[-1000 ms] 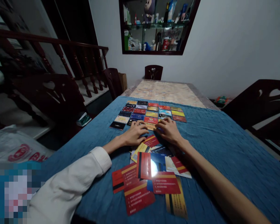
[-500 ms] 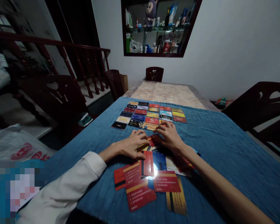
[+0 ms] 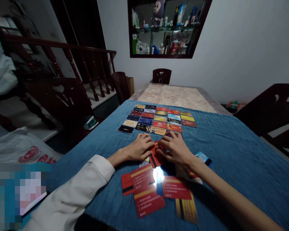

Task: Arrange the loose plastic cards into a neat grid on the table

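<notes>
Both of my hands meet over a loose heap of plastic cards (image 3: 156, 186) on a blue cloth (image 3: 231, 150). My left hand (image 3: 139, 148) and my right hand (image 3: 174, 148) have their fingers curled together round a red card (image 3: 156, 156) at the top of the heap. Beyond my fingers, several cards lie face up in a tidy grid of rows (image 3: 159, 118). A light blue card (image 3: 203, 157) lies apart to the right of my right wrist.
The blue cloth covers the near half of a long table; its far half shows a pale patterned top (image 3: 175, 96). Dark wooden chairs stand at the far end (image 3: 162, 76), left (image 3: 62, 99) and right (image 3: 276, 109). A white plastic bag (image 3: 21, 150) sits at left.
My hands pulled back from the near row of the grid to the heap and closed on a red card. The grid's near row now shows uncovered.
</notes>
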`<state>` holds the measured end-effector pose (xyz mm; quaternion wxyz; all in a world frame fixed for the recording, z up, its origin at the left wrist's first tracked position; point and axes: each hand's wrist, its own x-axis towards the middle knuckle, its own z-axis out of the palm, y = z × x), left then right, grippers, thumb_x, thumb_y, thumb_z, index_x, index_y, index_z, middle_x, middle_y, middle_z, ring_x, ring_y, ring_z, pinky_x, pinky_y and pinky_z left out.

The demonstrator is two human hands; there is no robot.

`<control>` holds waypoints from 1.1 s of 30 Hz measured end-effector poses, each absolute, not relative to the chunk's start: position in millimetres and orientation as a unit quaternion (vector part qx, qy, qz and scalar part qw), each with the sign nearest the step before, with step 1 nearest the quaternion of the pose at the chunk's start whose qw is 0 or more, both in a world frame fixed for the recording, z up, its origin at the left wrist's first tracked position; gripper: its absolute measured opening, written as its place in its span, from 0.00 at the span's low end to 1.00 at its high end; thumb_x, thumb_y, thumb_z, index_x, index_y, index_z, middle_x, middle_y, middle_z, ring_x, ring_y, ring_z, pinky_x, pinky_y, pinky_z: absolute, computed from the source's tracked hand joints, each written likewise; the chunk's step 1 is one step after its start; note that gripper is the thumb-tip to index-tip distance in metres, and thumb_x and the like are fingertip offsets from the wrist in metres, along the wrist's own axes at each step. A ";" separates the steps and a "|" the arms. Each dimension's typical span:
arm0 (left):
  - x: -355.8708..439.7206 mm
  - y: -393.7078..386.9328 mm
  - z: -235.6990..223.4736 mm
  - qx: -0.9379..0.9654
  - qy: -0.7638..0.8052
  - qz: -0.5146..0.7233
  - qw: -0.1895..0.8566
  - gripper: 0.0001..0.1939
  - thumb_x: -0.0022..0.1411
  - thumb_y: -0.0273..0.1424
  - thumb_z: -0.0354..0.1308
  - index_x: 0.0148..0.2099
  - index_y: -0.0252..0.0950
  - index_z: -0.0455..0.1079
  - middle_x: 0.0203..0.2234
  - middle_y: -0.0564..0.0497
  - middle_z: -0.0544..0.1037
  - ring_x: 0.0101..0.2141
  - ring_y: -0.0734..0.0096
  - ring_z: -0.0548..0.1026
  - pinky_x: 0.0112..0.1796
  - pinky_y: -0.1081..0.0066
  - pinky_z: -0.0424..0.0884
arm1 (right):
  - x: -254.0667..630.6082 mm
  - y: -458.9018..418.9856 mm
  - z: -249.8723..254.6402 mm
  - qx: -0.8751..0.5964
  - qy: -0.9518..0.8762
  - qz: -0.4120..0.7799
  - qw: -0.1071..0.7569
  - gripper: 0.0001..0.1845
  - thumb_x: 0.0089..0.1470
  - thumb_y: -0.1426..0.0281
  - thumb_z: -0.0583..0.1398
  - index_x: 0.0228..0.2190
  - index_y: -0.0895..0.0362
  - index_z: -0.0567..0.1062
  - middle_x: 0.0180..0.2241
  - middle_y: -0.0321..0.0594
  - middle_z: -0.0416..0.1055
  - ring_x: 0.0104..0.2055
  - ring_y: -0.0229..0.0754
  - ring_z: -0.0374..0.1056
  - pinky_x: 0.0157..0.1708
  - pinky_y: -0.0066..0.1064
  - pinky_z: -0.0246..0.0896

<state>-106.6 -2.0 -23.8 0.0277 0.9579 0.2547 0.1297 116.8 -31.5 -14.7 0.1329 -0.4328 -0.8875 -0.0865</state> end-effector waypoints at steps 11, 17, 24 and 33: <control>-109.3 -3.5 -27.6 0.962 0.239 0.131 -0.013 0.11 0.69 0.35 0.53 0.45 0.34 0.72 0.40 0.42 0.72 0.49 0.55 0.65 0.49 0.57 0.61 | 87.6 -64.1 -6.9 -0.489 -0.871 -0.049 0.021 0.33 0.51 0.39 0.57 0.37 0.56 0.76 0.41 0.55 0.77 0.47 0.59 0.64 0.43 0.46 0.52; -111.3 -4.6 -27.2 0.963 0.225 0.150 -0.015 0.11 0.67 0.37 0.56 0.39 0.33 0.71 0.38 0.43 0.72 0.48 0.55 0.66 0.47 0.58 0.61 | 85.9 -68.4 3.9 -0.495 -0.868 -0.005 -0.024 0.27 0.52 0.48 0.61 0.42 0.59 0.75 0.45 0.52 0.75 0.49 0.58 0.64 0.45 0.46 0.53; -112.1 -6.5 -23.9 0.954 0.228 0.188 0.046 0.10 0.65 0.36 0.59 0.37 0.34 0.72 0.39 0.44 0.74 0.48 0.56 0.66 0.49 0.57 0.61 | 95.0 -63.4 15.1 -0.487 -0.871 0.039 -0.049 0.20 0.51 0.57 0.63 0.43 0.56 0.75 0.46 0.49 0.74 0.49 0.55 0.63 0.43 0.41 0.53; -113.4 0.5 -29.0 0.938 0.226 0.224 0.134 0.11 0.56 0.21 0.56 0.42 0.34 0.73 0.39 0.47 0.75 0.48 0.60 0.67 0.52 0.59 0.62 | 113.7 -44.5 14.5 -0.463 -0.881 0.100 -0.009 0.14 0.54 0.67 0.57 0.42 0.54 0.77 0.42 0.42 0.76 0.44 0.48 0.65 0.41 0.37 0.55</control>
